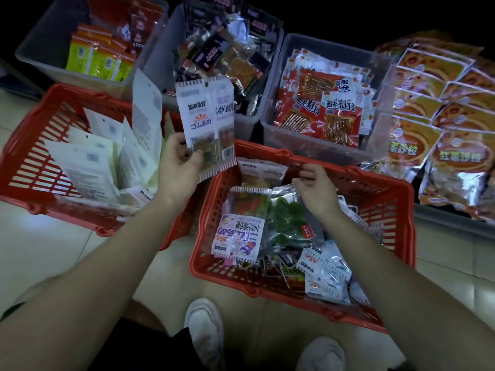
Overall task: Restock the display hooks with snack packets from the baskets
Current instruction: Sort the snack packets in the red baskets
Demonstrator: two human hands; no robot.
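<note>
Pinching two snack packets (206, 116) by their lower edge in left hand (182, 159) above the nearer red basket (375, 183), hovering right hand (313, 188) empty, loosely curled, possibly risking one slipping from this shallow grip.

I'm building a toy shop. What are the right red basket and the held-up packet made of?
Right red basket: probably hard moulded plastic, with slotted walls. Packet in the left hand: seemingly thin glossy plastic film, with crimped ends and clear window.
</note>
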